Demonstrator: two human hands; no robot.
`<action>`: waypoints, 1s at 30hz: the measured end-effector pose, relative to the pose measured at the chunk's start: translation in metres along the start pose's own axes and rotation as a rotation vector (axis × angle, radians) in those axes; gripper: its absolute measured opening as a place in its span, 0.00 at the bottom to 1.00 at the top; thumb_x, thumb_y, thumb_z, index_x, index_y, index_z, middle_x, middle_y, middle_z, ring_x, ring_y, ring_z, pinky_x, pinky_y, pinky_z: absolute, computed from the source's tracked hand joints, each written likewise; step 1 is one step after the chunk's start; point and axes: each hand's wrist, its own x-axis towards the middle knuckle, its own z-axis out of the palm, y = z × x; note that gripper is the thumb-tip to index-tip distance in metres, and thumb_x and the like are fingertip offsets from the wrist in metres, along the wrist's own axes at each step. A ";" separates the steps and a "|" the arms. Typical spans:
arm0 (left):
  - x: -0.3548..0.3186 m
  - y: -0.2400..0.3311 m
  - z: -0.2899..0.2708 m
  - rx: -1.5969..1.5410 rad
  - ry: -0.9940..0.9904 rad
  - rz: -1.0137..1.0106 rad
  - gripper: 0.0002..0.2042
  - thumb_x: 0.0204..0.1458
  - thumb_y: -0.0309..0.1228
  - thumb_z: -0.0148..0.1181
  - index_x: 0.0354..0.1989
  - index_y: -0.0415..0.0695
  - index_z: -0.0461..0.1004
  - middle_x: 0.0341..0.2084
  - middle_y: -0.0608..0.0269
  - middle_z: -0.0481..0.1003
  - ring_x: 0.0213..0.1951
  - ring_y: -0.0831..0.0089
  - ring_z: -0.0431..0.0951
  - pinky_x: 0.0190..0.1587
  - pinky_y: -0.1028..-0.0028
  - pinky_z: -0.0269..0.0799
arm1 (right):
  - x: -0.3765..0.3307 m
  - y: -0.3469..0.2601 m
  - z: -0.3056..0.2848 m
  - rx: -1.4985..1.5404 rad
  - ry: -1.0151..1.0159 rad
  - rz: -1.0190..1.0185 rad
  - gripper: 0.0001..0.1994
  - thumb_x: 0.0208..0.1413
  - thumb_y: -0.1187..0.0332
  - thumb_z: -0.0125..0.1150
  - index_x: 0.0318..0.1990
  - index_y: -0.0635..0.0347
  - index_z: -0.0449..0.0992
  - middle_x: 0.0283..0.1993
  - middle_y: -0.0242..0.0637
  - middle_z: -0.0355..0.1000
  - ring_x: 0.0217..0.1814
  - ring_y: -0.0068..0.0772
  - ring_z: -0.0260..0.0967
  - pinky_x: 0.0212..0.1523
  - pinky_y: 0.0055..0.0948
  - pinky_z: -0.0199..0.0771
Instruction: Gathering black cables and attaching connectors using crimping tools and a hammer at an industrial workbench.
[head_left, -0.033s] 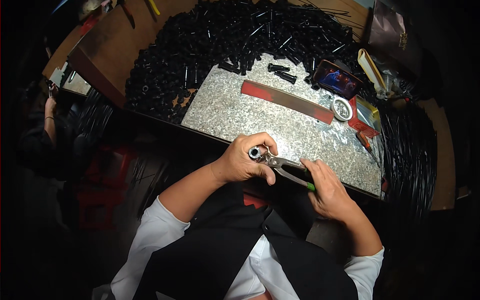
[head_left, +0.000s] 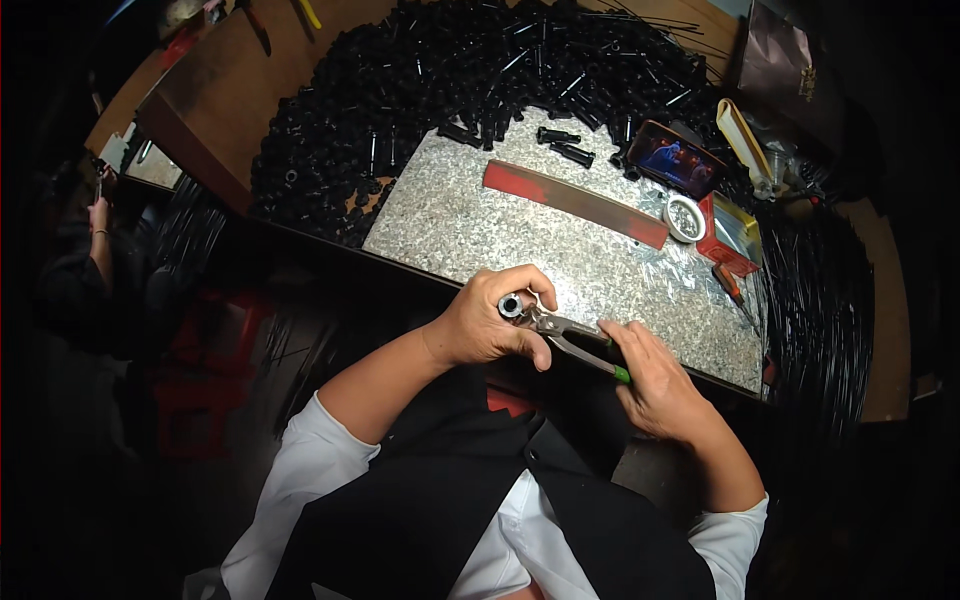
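Observation:
My left hand is wrapped round a small cylindrical part, its ringed, hollow end facing up between thumb and fingers. Most of that part is hidden in the palm. In my right hand is a pair of pliers with green-ended handles. The jaws of the pliers reach to the cylinder, by my left fingertips; whether they grip it I cannot tell. Both hands are over the near edge of a speckled stone slab.
A large heap of black tubular parts covers the far side. On the slab lie a red-brown bar, a small white bowl and an orange-handled tool. A phone and a red box stand right. A co-worker's hand shows far left.

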 end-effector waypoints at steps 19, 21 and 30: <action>-0.006 -0.001 0.006 -0.076 0.165 -0.079 0.35 0.24 0.55 0.73 0.37 0.41 0.70 0.15 0.80 0.60 0.21 0.89 0.57 0.25 0.84 0.53 | 0.020 0.007 0.016 0.363 -0.191 0.149 0.12 0.53 0.73 0.58 0.43 0.65 0.67 0.30 0.49 0.68 0.33 0.50 0.68 0.36 0.37 0.66; -0.006 0.000 0.005 -0.063 0.154 -0.106 0.35 0.25 0.55 0.73 0.37 0.40 0.70 0.15 0.80 0.60 0.21 0.89 0.57 0.26 0.84 0.54 | 0.023 0.008 0.017 0.340 -0.167 0.116 0.12 0.53 0.72 0.58 0.43 0.65 0.67 0.30 0.49 0.69 0.33 0.50 0.69 0.36 0.37 0.66; -0.002 -0.005 0.010 0.018 0.188 -0.021 0.36 0.27 0.55 0.72 0.41 0.41 0.69 0.14 0.77 0.60 0.21 0.88 0.59 0.25 0.82 0.56 | 0.019 0.016 0.020 0.181 -0.094 0.187 0.11 0.46 0.79 0.60 0.37 0.63 0.66 0.24 0.49 0.68 0.27 0.54 0.69 0.29 0.39 0.67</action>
